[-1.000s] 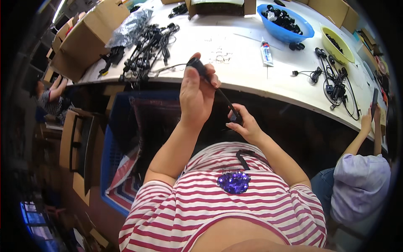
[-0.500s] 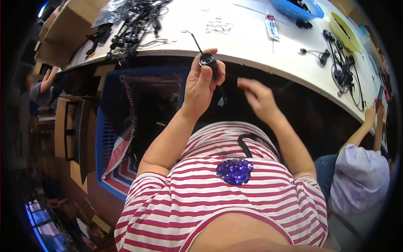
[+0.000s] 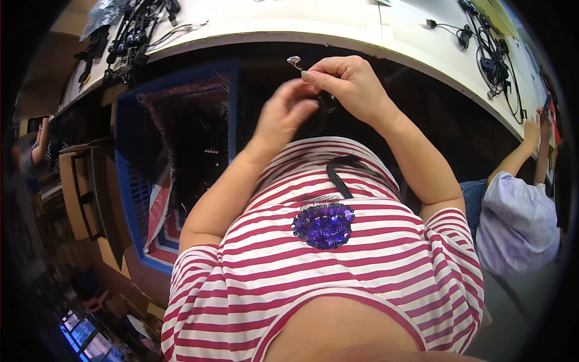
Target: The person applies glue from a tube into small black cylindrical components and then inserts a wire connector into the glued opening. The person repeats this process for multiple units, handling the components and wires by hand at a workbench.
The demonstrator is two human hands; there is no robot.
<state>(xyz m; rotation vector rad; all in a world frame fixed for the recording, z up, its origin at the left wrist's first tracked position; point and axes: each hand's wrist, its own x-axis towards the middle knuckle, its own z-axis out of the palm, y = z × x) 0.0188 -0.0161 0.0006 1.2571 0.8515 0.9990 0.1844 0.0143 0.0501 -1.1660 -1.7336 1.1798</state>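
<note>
In front of my belly, my two hands work together on a small black round part with a thin cable. My right hand pinches the cable between thumb and forefinger. Beyond that pinch, the cable's end sticks up with a small whitish connector. My left hand is slightly blurred, its thumb and fingers closing at the side of the black part. Most of the part is hidden behind the fingers and in the dark below them.
A white table curves across the top, with bundled black cables at left and coiled cables at right. A lined blue basket stands at my left. Another person sits at right; cardboard boxes stand far left.
My right hand has come in from the right, empty before, and now pinches the cable. My left hand has turned, with the black part lower. The view has shifted, putting the table higher.
</note>
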